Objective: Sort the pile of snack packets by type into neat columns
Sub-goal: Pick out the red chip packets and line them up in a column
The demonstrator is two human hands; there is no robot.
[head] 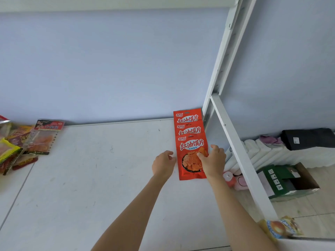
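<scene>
Two bare forearms reach up from the bottom of the frame across the white surface, converging right of centre. At the lower right edge a small yellow-and-blue packet sits apart from everything else, blurred and too close to read.

Further in, the right hand lies over the lower right part of the nearest red packet, its fingers bent onto the printed picture and thumb up by the packet's right edge; whether it pinches the edge or only presses is hard to tell. It looks like a squaring-up touch rather than a lift. The left hand hovers just beside the same packet's left edge, fingers loosely curled and holding nothing, seemingly ready to nudge that side straight.

Beyond, two more matching red packets run away from the hands, each overlapped by the one below so only the titles show. This shingled column hugs the white metal frame at the surface's right edge, probably to leave room for other columns.

Far off at the left of the frame lies the unsorted pile, well apart from both hands.
</scene>
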